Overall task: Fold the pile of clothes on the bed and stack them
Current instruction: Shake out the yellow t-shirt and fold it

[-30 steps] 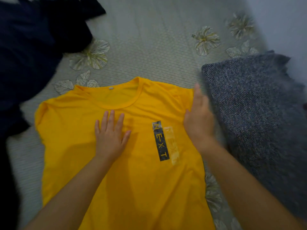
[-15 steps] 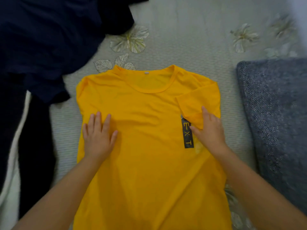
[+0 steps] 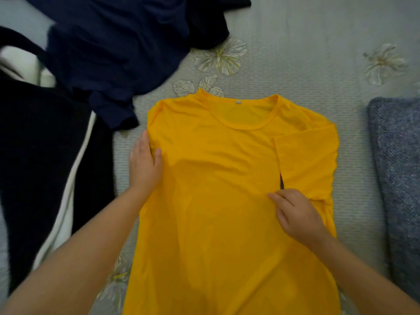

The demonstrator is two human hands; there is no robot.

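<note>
Sliding off to the yellow shirt [image 3: 218, 178] edge, left hand [image 3: 144, 165] flat (right hand [image 3: 295, 214] pinching fold).

Support: bed with pale grey-green ribbed cover [image 3: 295, 53], printed with cream flowers and leaves. Yellow crew-neck T-shirt [image 3: 216, 201] lies flat at centre frame. Crumpled navy blue garment [image 3: 118, 53] at upper left. Black garment with white stripe [image 3: 34, 155] along left edge. Grey speckled woven fabric [image 3: 400, 167] at right edge.
</note>
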